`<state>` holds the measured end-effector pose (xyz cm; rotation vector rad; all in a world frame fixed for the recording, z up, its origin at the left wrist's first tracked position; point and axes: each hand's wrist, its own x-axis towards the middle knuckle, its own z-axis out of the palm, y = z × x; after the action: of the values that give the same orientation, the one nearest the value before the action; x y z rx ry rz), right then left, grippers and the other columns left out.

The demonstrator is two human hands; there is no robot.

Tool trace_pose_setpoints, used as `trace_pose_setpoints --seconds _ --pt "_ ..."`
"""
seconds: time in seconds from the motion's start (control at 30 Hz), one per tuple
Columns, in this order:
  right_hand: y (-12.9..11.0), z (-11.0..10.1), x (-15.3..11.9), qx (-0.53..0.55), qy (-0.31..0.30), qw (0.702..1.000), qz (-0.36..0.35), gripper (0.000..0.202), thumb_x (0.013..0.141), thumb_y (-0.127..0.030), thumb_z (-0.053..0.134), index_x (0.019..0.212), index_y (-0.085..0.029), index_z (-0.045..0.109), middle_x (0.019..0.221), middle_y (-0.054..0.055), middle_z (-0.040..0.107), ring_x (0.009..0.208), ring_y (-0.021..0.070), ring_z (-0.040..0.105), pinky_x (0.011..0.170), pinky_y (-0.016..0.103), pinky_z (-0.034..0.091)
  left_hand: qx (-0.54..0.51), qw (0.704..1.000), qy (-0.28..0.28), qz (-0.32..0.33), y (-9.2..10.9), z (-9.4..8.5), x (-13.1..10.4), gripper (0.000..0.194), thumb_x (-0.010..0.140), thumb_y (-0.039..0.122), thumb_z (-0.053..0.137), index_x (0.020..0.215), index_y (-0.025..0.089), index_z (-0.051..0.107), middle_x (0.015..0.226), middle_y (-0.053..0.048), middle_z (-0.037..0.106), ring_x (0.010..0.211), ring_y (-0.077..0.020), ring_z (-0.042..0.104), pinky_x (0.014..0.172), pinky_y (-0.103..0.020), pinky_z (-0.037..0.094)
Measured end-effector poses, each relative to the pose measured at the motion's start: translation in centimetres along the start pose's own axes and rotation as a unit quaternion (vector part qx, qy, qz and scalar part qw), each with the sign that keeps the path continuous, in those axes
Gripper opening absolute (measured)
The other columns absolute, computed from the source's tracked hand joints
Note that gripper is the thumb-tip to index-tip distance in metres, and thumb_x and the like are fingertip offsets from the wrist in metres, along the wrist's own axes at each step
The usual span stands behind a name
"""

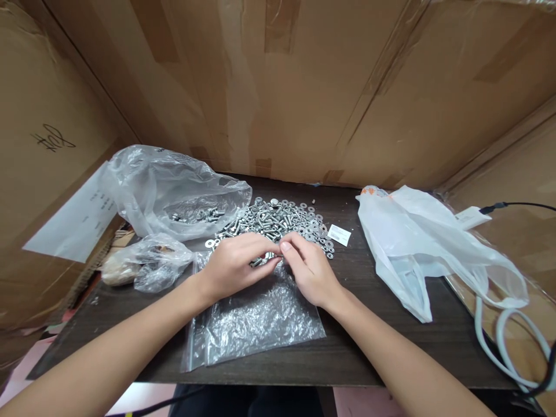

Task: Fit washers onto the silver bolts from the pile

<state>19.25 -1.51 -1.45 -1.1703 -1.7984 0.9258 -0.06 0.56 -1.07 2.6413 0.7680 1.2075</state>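
Note:
A heap of metal bolts and washers (271, 217) lies on the dark table, just beyond my hands. My left hand (238, 263) and my right hand (309, 267) meet at their fingertips at the near edge of the heap. Both are closed in a pinch around something small that the fingers mostly hide. Under and in front of them lies a flat clear plastic bag (264, 324). At the left of the heap, a large open clear bag (147, 191) holds more bolts.
A small knotted bag (158, 269) sits at the left beside a white paper sheet (76, 223). A white label (339, 234) lies right of the heap. Farther right are a white plastic bag (399, 237) and a coiled cable (480, 336). Cardboard walls (304, 104) enclose the table's back and sides.

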Motion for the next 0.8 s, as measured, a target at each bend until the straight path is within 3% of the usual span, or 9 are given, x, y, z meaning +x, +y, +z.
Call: trace_pose_setpoints --seconds 0.07,0.13,0.27,0.4,0.47,0.53,0.6,0.7,0.8 --pt "-0.16 -0.12 -0.07 -0.006 0.003 0.999 -0.047 0.018 0.100 -0.034 0.048 0.091 -0.019 0.054 0.072 -0.001 0.055 0.060 0.0136 0.049 0.058 0.026 0.036 -0.070 0.994 0.001 -0.082 0.22 0.23 -0.06 0.006 0.090 0.014 0.066 0.095 0.017 0.070 0.083 -0.001 0.072 0.070 -0.0131 0.066 0.064 -0.025 0.053" --pt "-0.13 -0.09 -0.12 -0.024 0.003 0.997 -0.069 0.018 0.100 -0.032 0.047 0.088 -0.020 0.052 0.071 -0.001 0.054 0.059 0.0134 0.048 0.058 0.026 0.036 -0.105 0.987 0.000 -0.121 0.41 0.41 -0.10 0.005 0.090 0.015 0.066 0.093 0.017 0.070 0.080 0.000 0.070 0.066 -0.0121 0.062 0.060 -0.023 0.051" --pt "0.21 0.26 -0.05 -0.066 0.010 0.995 -0.068 0.038 0.104 -0.032 0.036 0.070 -0.020 0.048 0.063 0.000 0.051 0.057 0.0139 0.047 0.058 0.028 0.032 -0.052 0.997 0.003 -0.049 0.37 0.58 -0.21 0.007 0.091 0.015 0.064 0.097 0.015 0.068 0.084 -0.003 0.071 0.075 -0.0150 0.065 0.070 -0.028 0.054" --pt "0.52 0.45 0.33 0.021 -0.047 0.995 0.084 0.054 0.103 -0.043 0.034 0.055 -0.020 0.044 0.049 -0.001 0.045 0.046 0.0122 0.043 0.051 0.027 0.031 0.051 0.996 -0.007 0.069 0.00 0.45 -0.33 0.008 0.093 0.012 0.063 0.100 0.015 0.068 0.092 -0.004 0.075 0.078 -0.0166 0.066 0.070 -0.029 0.053" --pt "0.64 0.39 0.53 0.075 -0.103 0.976 0.176 0.056 0.102 -0.045 0.035 0.052 -0.020 0.045 0.043 -0.002 0.044 0.040 0.0112 0.041 0.047 0.026 0.032 0.075 0.992 -0.020 0.100 -0.06 0.32 -0.34 0.009 0.094 0.014 0.063 0.102 0.016 0.068 0.094 -0.003 0.076 0.076 -0.0167 0.066 0.067 -0.028 0.052" --pt "0.69 0.24 0.62 0.091 -0.131 0.963 0.216 0.057 0.103 -0.045 0.034 0.052 -0.020 0.047 0.040 -0.002 0.044 0.037 0.0111 0.041 0.047 0.025 0.034 0.069 0.992 -0.026 0.099 0.01 0.23 -0.27 0.010 0.095 0.015 0.063 0.103 0.016 0.068 0.096 -0.003 0.076 0.077 -0.0170 0.066 0.068 -0.029 0.053" --pt "0.61 0.03 0.55 0.068 -0.095 0.977 0.176 0.055 0.103 -0.046 0.034 0.058 -0.019 0.051 0.045 -0.001 0.048 0.041 0.0119 0.044 0.049 0.025 0.035 0.024 0.999 -0.020 0.041 0.14 0.22 -0.13 0.009 0.093 0.014 0.064 0.100 0.016 0.070 0.093 -0.003 0.076 0.078 -0.0164 0.067 0.070 -0.028 0.054" --pt "0.30 -0.29 0.30 -0.007 -0.010 1.000 0.020 0.034 0.100 -0.043 0.045 0.081 -0.018 0.058 0.064 0.000 0.056 0.055 0.0132 0.049 0.055 0.025 0.036 -0.095 0.988 -0.012 -0.124 0.27 0.28 0.12 0.008 0.089 0.014 0.068 0.095 0.017 0.072 0.086 -0.001 0.075 0.070 -0.0126 0.066 0.063 -0.023 0.054" --pt "0.12 -0.36 0.13 -0.057 -0.001 0.996 -0.065 0.022 0.098 -0.037 0.051 0.088 -0.018 0.057 0.070 -0.001 0.054 0.059 0.0132 0.047 0.058 0.026 0.035 -0.169 0.963 -0.017 -0.212 0.30 0.35 0.26 0.010 0.087 0.011 0.067 0.091 0.018 0.072 0.084 0.001 0.075 0.065 -0.0106 0.064 0.057 -0.020 0.053"
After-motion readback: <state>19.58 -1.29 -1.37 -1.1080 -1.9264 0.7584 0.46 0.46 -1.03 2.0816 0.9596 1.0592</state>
